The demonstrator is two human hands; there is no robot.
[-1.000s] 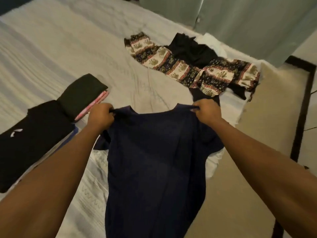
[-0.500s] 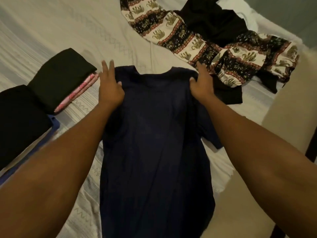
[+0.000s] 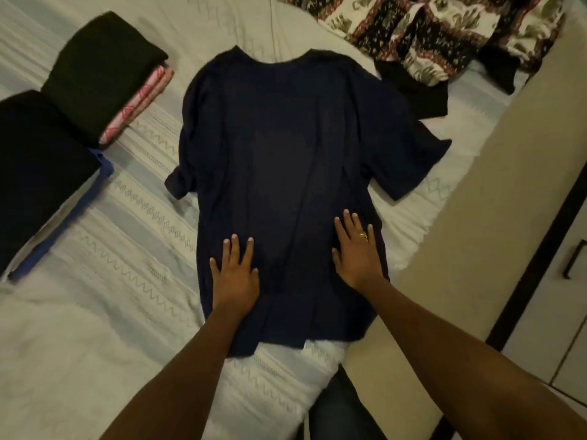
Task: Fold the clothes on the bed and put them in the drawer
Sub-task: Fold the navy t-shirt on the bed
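Navy T-shirt lies spread flat on the bed, collar at far end, hem nr the bed's near edge, both short sleeves out to the sides, the one on the left a bit crumpled. Left hand rests palm-down on the shirt's lower left part, grip released, fingers straight & spread. Right hand likewise on the lower right part, grip released, fingers flat, gold ring on one finger. Left of the shirt, apart from it: dark folded garment atop a pink patterned piece; just beside those, a black folded garment over a blue one. Beyond the shirt's right shoulder, unfolded: black garment w/ elephant-print garment partly over it. Right of bed: beige floor, then a dark handle on a pale cabinet front.
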